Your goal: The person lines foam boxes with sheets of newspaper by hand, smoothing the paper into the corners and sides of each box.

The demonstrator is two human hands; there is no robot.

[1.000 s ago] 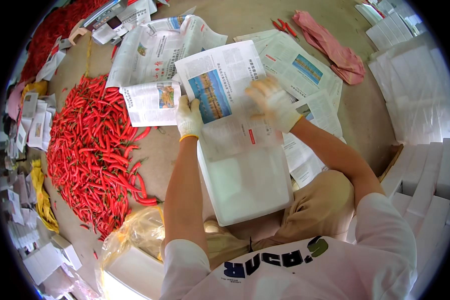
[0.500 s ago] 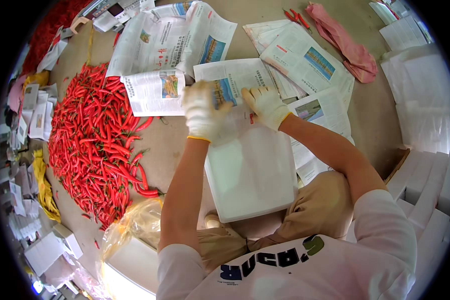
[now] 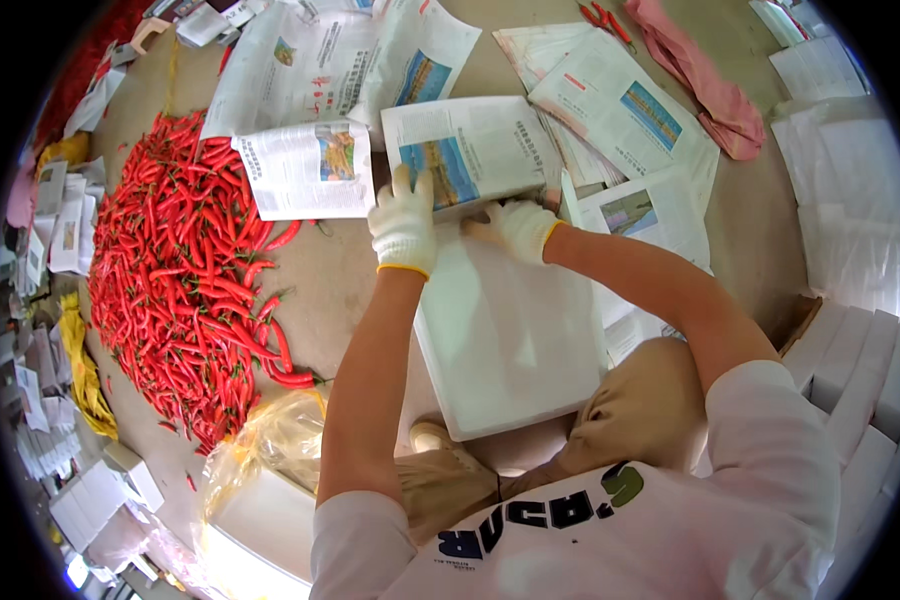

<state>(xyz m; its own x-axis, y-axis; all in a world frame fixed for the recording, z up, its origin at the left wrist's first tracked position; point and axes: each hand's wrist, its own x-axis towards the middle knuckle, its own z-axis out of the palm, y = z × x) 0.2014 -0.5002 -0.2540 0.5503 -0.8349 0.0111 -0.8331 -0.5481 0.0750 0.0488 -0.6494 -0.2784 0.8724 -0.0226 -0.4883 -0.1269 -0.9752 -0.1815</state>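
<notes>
A white foam box (image 3: 515, 335) with a smooth pale top stands in front of me. Past its far edge, a printed newspaper sheet (image 3: 505, 150) bulges up, its near edge folded. My left hand (image 3: 405, 225), in a white knitted glove, lies at the box's far left corner with its fingers stretched out against the newspaper. My right hand (image 3: 518, 230), gloved alike, is at the far edge of the box, just under the newspaper's fold. Its fingers point left and are partly hidden, so their grip does not show.
Left lies a large heap of red chili peppers (image 3: 185, 290). More newspapers (image 3: 620, 110) spread at the back right beside a pink cloth (image 3: 695, 75). A plastic-wrapped white box (image 3: 260, 520) is at the lower left. White boxes (image 3: 840, 350) line the right.
My right hand has slid left and nearer, under the newspaper's fold. My left hand's fingers have straightened. The newspaper's near part has come up off the box top.
</notes>
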